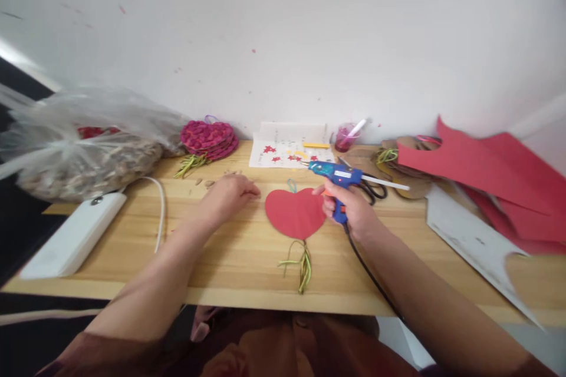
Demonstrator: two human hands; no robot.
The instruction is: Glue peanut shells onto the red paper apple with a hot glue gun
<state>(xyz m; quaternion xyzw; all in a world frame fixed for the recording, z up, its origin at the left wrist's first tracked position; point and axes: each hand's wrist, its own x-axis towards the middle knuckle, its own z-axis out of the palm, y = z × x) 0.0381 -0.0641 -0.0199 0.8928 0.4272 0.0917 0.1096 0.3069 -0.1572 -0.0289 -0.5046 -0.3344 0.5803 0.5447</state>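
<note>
Gripping the glue gun point(347, 175) by its handle, the right hand point(351, 203) is wrapped firmly round it, with the nozzle aimed leftward and the white glue stick point(387, 182) jutting out behind. The hands are well apart. The left hand point(232, 193) is low over the counter point(239, 259), fingers bent, beside a few small tan pieces point(209, 184); whether it pinches one cannot be told. Between the hands lies the red cutout point(292, 215), flat on the counter, its loop point(292, 185) at the far edge and its green tassel point(305, 268) spread toward the person.

Good handling here would seem to rest on a steady wrist and a light, even squeeze, with the nozzle kept clear of the left fingers. Any glue is best laid in small dabs, each piece pressed down promptly and held by its edges. The loop and tassel should stay out of reach of drips, and the black cord point(365, 262) should run slack beside the right forearm so that it never drags across the cutout.
</note>
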